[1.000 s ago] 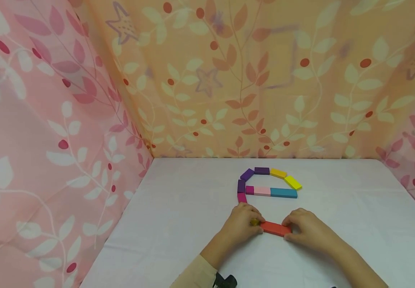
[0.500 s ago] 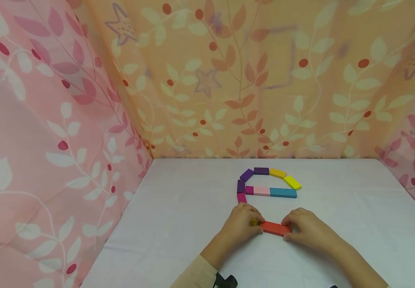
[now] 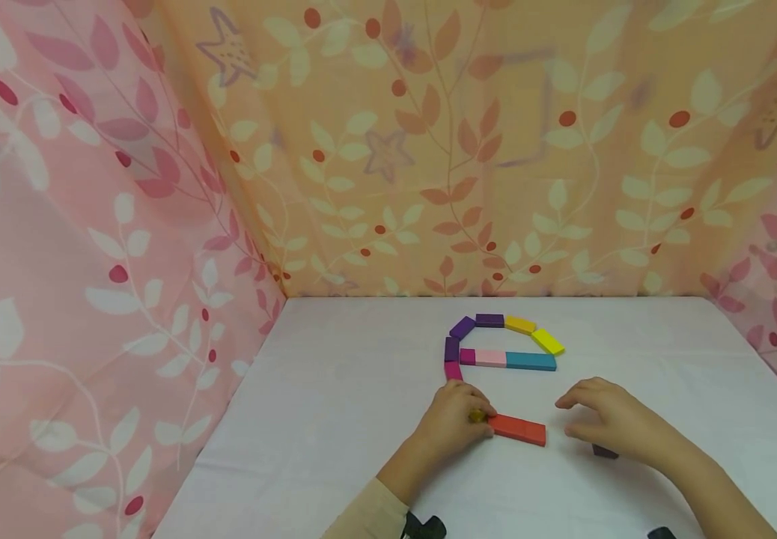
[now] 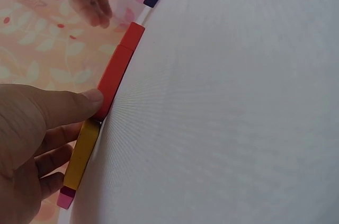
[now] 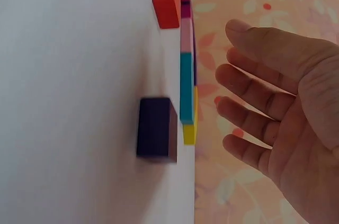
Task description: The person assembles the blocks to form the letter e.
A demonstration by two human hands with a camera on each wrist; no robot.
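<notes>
My left hand [image 3: 452, 415] pinches the near end of a red block [image 4: 113, 83] between thumb and fingers. Its other fingers lie along a mustard-yellow block [image 4: 83, 152], which meets the red one end to end. A shorter red block [image 4: 132, 37] continues the row at the far end. Apart from the row, to its right, my right hand [image 3: 620, 419] hovers with fingers loosely bent and nothing between them. A dark block [image 5: 155, 127] lies on the table below it, partly hidden by the hand in the head view. A magenta block [image 3: 452, 370] touches the area by my left fingers.
Purple blocks [image 3: 462, 327] and yellow blocks [image 3: 548, 342] curve in an arc behind my hands. Inside it runs a straight row with a pink block [image 3: 491, 358] and a teal block [image 3: 531, 361]. A white cloth covers the table [image 3: 334, 374]; patterned curtains [image 3: 388, 209] stand behind.
My right hand has let go of the red row's right end and moved right, uncovering part of the dark block. The left hand keeps its place.
</notes>
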